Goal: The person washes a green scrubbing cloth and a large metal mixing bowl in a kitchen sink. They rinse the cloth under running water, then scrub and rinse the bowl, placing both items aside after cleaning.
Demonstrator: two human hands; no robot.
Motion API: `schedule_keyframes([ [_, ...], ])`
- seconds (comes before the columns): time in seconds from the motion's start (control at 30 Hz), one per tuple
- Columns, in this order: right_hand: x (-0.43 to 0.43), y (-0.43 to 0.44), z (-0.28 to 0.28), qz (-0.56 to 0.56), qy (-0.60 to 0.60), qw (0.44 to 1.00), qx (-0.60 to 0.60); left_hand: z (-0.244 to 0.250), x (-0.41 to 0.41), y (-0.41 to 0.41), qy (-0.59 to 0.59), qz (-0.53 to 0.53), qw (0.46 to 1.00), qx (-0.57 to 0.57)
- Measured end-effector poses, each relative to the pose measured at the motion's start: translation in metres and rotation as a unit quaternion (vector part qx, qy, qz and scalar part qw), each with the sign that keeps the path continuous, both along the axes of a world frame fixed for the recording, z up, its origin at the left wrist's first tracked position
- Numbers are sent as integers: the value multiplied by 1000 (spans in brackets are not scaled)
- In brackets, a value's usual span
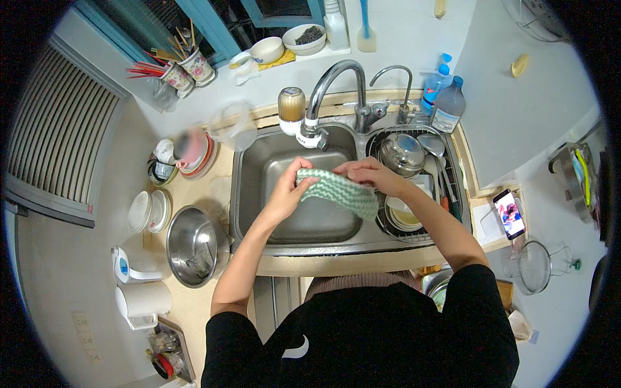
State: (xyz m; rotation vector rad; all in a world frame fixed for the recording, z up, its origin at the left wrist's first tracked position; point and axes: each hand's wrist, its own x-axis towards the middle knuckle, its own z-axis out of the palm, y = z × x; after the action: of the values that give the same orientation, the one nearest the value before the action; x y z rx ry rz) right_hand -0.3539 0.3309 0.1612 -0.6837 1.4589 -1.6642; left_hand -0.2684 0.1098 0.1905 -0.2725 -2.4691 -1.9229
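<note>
A green-and-white striped cloth is stretched between my two hands above the stainless steel sink basin. My left hand grips its left end, thumb on top. My right hand pinches its upper edge farther right, and the cloth's right end hangs down beneath that hand. Behind the hands stands the chrome faucet with a white filter on its spout. To the right, a round wire dish rack holds a metal bowl, plates and ladles.
A large steel bowl stands on the left counter, near stacked white dishes and a white kettle. Behind the sink's right corner are a blue soap bottle and a clear plastic bottle. A phone leans at the right.
</note>
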Motion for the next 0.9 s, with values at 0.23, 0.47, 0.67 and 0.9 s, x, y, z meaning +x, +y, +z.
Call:
schedule_keyframes([
  [0.23, -2, 16, 17, 70, 135, 986, 66, 44, -20, 23, 130, -104, 979, -115],
  [0.47, -45, 79, 57, 78, 226, 951, 194, 58, -52, 61, 45, -270, 959, -74],
  [0.67, -79, 127, 102, -109, 276, 950, 102, 92, -111, 106, 153, -283, 943, -89],
  [0.9, -138, 170, 156, -276, 324, 887, 181, 143, -208, 164, 464, -164, 801, -342],
])
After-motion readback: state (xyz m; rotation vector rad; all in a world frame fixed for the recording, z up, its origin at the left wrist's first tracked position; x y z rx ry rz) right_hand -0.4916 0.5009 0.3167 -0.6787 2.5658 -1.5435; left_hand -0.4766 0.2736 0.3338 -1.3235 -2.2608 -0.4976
